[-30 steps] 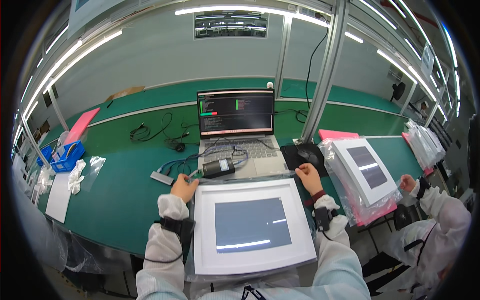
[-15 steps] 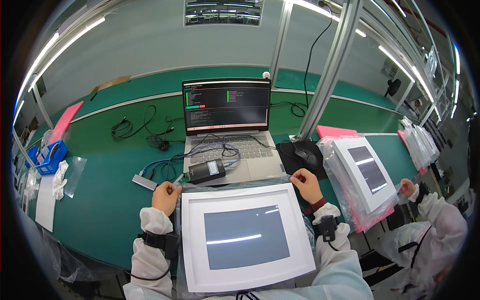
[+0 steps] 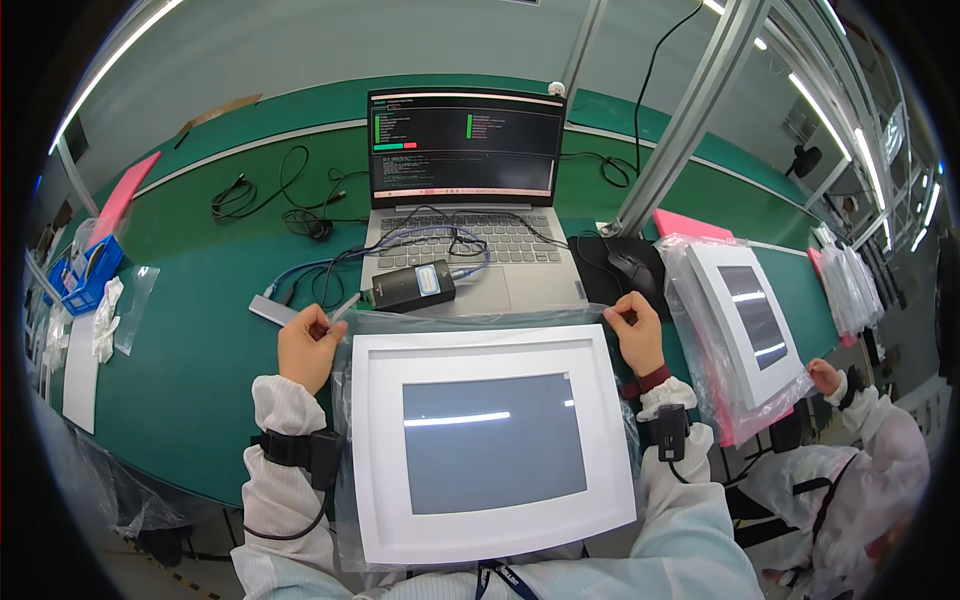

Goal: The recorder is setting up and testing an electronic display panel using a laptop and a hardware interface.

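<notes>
A white-framed display panel (image 3: 380, 450) with a grey screen lies face up in front of me, at the bench's near edge. Around it is a clear plastic bag (image 3: 470, 319), whose far edge stretches between my hands. My left hand (image 3: 308, 350) pinches that edge at the panel's far left corner. At the far right corner, the fingers of my right hand (image 3: 636, 340) are closed on the bag too. Just beyond the bag sits an open laptop (image 3: 500, 285), with a black adapter box (image 3: 405, 288) resting on its near left part.
A second white display panel (image 3: 715, 330) in plastic lies to the right, a co-worker's hand (image 3: 825, 377) beside it. A black mouse (image 3: 632, 268) sits near a metal post (image 3: 680, 130). Cables (image 3: 310, 220) and a blue bin (image 3: 88, 280) are on the left.
Both hands have moved slightly apart, the bag's edge drawn wider between them. The view has tilted down a little, so the laptop appears higher.
</notes>
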A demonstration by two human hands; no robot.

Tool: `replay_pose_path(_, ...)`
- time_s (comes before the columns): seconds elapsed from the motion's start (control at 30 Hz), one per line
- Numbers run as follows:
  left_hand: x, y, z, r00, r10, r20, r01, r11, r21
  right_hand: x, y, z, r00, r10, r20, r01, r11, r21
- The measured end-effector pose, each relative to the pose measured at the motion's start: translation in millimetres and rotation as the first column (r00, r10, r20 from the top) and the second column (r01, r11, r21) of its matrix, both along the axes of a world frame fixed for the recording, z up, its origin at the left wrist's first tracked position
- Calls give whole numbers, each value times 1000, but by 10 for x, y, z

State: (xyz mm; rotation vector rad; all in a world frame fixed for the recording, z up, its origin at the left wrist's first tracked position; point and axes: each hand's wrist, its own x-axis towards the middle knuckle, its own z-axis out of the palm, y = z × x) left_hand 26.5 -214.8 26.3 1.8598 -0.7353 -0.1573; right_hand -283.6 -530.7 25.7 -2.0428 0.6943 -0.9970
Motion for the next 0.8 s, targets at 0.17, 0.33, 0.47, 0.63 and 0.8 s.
replay_pose_path(0.17, -94, -63, 104, 999, 30, 32, -29, 999, -28, 40, -55, -52, 993, -19, 116, 19, 1000, 0)
replay_pose_path(0.33, -39, -125, -35, 994, 73, 85, -62, 991, -120, 24, -149, -9, 965, -174, 195, 189, 980, -64)
replay_pose_path(0.47, 11, -131, -69, 991, 106, 84, -96, 989, -110, -82, -237, -7, 930, -300, 211, 324, 942, -90)
replay_pose_path(0.63, 165, -147, -224, 995, 74, 60, -66, 990, -128, -238, -266, 45, 893, -302, 333, 291, 953, 83)
replay_pose_path(0.8, 261, -112, -358, 999, 48, -10, -49, 977, -207, -796, 368, 512, 750, -156, 643, -100, 934, 344)
